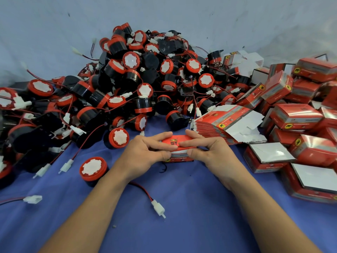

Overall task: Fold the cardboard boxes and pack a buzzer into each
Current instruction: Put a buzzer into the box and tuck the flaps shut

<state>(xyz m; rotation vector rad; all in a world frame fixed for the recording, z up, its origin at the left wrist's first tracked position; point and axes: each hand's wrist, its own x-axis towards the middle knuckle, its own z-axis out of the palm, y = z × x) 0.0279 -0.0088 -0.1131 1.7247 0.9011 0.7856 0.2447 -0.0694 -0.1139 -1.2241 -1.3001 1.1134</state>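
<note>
Mid-fold on 1 small red box (179,146), held low over the blue cloth (182,230) at the centre of view. Left hand (145,152) pinching its left end, right hand (212,152) pinching its right end, thumbs on the near side, fingers curled over the top. Box apparently part-flattened and not yet squared up, with no buzzer visibly inside.

Done, judging by the layout: a loose pile of closed boxes (300,115) from 2 to 4 o'clock, a few lying white face up. Left to do, and seemingly far more: a big heap of buzzers (145,79) from 9 to 1 o'clock, red and black, tangled with wires and white plugs, plus a fanned stack of flat blanks (228,123) at 2 o'clock, just beside the right hand. Probably nowhere near the end of the whole job.

1 stray buzzer (93,169) at 8 o'clock, close to the left wrist, with a wire running out from under the left forearm to a white plug (158,209) at 6 o'clock.

Open cloth from 5 to 7 o'clock, between and below the forearms. Tight at 12 o'clock, the heap's front edge just beyond the fingertips. Tight at 3 o'clock too, against the closed boxes. Worth watching that wire under the left forearm for a snag. No table edge in view; only a grey wall (182,15) behind the heap.
</note>
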